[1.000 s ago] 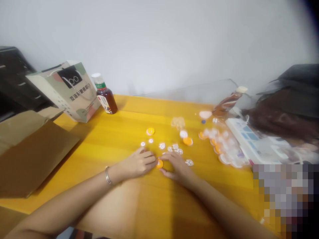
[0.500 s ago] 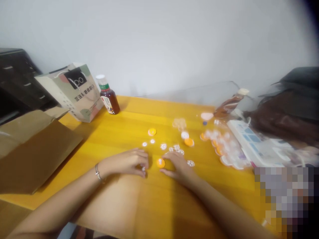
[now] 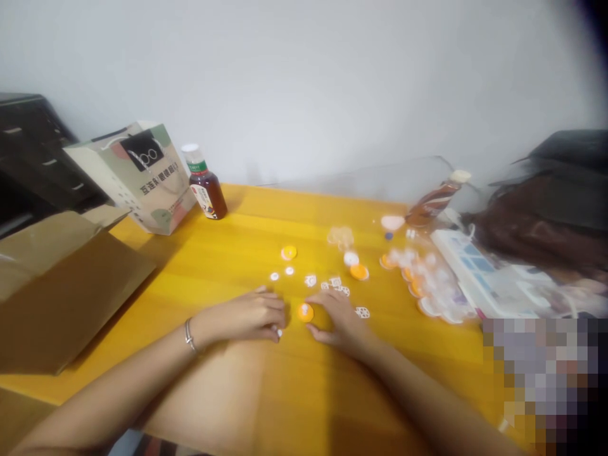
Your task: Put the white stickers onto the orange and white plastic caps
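Observation:
On the yellow table [image 3: 228,253] my left hand [image 3: 249,315], with a bracelet on its wrist, rests with fingers curled around a tiny white piece at its fingertips. My right hand [image 3: 338,316] lies just right of a small orange disc [image 3: 304,311], its thumb and forefinger touching the disc's edge. Several small white perforated pieces [image 3: 335,284] and two white dots [image 3: 281,273] lie just beyond both hands. Another orange disc [image 3: 288,253] and an orange-and-white pair [image 3: 355,266] sit farther back.
A paper gift bag [image 3: 142,174] and a dark drink bottle [image 3: 204,183] stand at the back left, a brown cardboard box [image 3: 61,285] at the left. A clear bag of orange and white parts [image 3: 427,278], a tilted bottle [image 3: 434,199], a white booklet [image 3: 479,272] and a dark bag [image 3: 546,209] crowd the right.
My left hand has drawn back from the orange disc toward the left with a small white piece at its fingertips. My right hand stays by the disc.

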A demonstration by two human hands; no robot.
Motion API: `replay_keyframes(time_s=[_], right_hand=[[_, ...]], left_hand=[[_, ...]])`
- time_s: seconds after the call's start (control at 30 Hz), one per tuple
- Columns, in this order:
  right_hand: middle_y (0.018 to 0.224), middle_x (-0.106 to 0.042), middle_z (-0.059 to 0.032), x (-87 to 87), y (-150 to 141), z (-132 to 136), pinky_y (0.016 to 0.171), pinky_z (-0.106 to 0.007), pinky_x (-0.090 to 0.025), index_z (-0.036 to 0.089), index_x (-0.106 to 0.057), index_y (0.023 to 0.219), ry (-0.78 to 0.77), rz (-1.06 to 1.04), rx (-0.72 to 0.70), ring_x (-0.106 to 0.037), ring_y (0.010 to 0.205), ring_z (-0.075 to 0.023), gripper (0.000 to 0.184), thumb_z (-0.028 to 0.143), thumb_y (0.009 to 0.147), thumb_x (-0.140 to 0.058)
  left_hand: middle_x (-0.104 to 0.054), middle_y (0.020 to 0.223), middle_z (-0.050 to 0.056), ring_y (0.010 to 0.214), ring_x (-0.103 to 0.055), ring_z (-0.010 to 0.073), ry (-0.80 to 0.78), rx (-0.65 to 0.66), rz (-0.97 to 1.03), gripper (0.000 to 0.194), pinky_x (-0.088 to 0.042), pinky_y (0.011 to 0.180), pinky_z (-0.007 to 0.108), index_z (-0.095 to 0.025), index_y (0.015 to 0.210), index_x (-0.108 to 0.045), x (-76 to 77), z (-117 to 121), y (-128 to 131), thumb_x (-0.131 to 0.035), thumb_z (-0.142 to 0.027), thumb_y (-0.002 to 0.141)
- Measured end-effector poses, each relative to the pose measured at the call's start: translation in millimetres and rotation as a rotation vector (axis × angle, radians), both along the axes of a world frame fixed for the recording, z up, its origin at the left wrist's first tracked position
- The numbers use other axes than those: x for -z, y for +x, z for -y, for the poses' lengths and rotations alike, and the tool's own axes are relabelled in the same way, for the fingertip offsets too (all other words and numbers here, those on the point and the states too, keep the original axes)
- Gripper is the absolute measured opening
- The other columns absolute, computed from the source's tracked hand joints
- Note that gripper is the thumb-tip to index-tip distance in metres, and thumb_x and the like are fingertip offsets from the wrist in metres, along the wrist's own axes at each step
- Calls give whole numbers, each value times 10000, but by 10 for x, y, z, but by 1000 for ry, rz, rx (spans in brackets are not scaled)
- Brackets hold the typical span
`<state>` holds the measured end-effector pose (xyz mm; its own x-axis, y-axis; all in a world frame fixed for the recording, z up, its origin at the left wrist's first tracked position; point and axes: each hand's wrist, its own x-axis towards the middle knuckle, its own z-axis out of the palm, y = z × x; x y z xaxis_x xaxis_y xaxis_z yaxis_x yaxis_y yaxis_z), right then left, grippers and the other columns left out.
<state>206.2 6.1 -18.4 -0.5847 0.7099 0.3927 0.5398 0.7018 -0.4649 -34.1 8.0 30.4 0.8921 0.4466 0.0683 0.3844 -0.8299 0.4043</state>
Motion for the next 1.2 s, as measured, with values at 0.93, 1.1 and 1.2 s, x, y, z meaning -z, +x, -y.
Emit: replay_keyframes(time_s=[0.93,1.1,1.2], right_hand=[[896,-622,-64,-10,-33,3,782,-370,-450,210,-498,984,39,-10,-32,-562,878,-216,290,147,711,-572],[905,-619,-66,-4,-28,3,782,-369,-448,208,-503,989,21,-3,-38,-560,879,-215,283,161,720,-574],[905,-617,-67,2,-29,2,785,-370,-448,204,-502,989,23,-8,-35,-555,887,-216,280,160,722,-573]], left_hand=[[-618,861,57,759,-514,139,551,-58,56,164,-370,675,287,-112,983,-538,270,82,298,-396,-139,904],[-615,818,43,718,-506,130,572,-47,66,145,-365,658,288,-110,947,-541,289,57,284,-406,-132,899],[-618,830,47,731,-512,131,573,-42,70,149,-366,664,290,-112,963,-538,307,54,275,-404,-136,901]])
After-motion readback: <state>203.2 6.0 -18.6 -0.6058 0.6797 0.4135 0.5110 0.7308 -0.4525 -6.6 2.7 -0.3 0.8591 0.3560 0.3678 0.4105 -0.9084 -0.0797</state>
